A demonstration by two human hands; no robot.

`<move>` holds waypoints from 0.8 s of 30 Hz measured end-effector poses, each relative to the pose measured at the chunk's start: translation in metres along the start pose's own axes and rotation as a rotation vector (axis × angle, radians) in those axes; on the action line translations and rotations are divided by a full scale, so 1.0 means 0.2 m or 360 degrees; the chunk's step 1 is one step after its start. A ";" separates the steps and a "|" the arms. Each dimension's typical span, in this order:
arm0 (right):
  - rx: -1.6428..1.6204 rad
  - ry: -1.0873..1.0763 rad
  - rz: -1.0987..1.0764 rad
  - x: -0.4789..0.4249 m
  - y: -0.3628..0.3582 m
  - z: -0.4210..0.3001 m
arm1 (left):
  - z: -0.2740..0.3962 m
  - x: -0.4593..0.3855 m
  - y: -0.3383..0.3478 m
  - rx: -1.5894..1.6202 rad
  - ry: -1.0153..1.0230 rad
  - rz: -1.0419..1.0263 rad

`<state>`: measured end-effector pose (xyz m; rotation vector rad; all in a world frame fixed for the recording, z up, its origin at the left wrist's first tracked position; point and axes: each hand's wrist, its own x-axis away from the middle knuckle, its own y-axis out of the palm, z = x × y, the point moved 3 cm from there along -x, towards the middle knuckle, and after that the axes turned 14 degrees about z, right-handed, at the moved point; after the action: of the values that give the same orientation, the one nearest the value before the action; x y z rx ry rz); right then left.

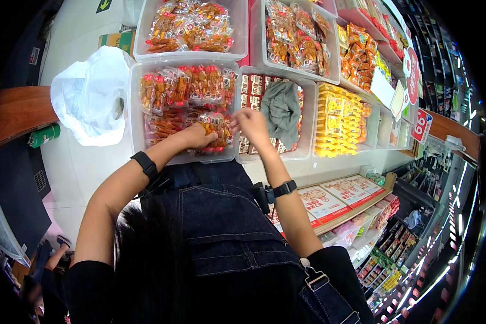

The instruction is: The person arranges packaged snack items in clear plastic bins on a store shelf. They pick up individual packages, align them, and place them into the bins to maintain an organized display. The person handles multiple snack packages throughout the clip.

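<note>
A clear plastic bin [134,117] stands right before me, filled with rows of vacuum-packed brown snacks [206,85] in clear packets with red marks. My left hand [200,136] reaches over the near rows, its fingers curled down against a packet [220,123]; whether it grips that packet is hidden. Over the bin's right wall is my right hand [250,124], fingers partly bent and apart, with nothing visible in them. Beneath and beside it, a second bin [308,152] contains red and white printed packets [251,85] with a crumpled grey cloth [281,109] on top.
Two more bins of packed snacks [190,24] sit beyond. Yellow packets [336,121] fill a bin at right, near orange packets [356,52] and a price sign [422,125]. A white plastic bag [89,97] lies at left by a green canister [44,135]. Another person's leg [54,257] shows lower left.
</note>
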<state>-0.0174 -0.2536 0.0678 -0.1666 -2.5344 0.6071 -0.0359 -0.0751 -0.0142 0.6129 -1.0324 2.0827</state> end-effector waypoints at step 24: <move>0.0928 -0.0560 -0.0072 0.08 -0.02 -0.01 | 0.01 0.08 -0.13 0.0243 -0.0128 0.0032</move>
<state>-0.0293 -0.2530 0.0782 0.2250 -2.5453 1.4239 -0.0258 -0.0599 0.0109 0.7708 -0.9323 2.1842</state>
